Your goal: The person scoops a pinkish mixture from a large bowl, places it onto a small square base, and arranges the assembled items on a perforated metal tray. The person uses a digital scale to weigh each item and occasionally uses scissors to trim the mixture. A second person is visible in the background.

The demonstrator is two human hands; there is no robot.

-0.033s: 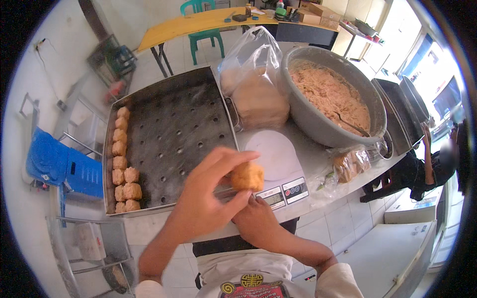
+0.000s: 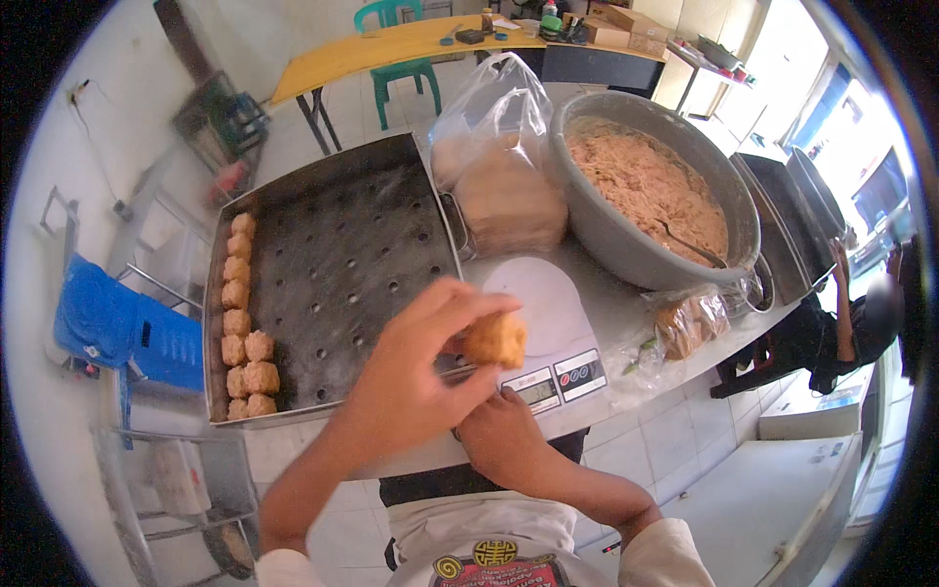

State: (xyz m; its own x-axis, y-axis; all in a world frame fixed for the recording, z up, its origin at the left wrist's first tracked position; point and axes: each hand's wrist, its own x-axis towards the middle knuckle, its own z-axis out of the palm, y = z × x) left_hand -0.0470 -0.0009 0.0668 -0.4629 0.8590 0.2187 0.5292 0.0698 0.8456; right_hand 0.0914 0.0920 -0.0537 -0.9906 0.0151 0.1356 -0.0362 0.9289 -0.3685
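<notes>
My left hand (image 2: 416,367) pinches a golden-brown fried tofu cube (image 2: 496,339) between thumb and fingers. It is raised over the near right corner of the perforated metal tray, beside the scale. My right hand (image 2: 501,430) is closed just below it, at the front of the white kitchen scale (image 2: 536,298); whatever its fingers hold is hidden. The dark tray (image 2: 342,245) carries a column of pale brown stuffed pieces (image 2: 235,293) along its left wall, with a short second column at the near end.
A large grey basin (image 2: 577,210) of pinkish paste stands at the far right, a spoon handle (image 2: 690,245) sticking out. Beside it are a clear bag of tofu (image 2: 509,196), a smaller bag (image 2: 690,323) and stacked dark trays (image 2: 782,220). Another person (image 2: 822,333) sits at right.
My left hand has shifted slightly to the right and up with the tofu cube, which has turned a little. My right hand stays almost in place.
</notes>
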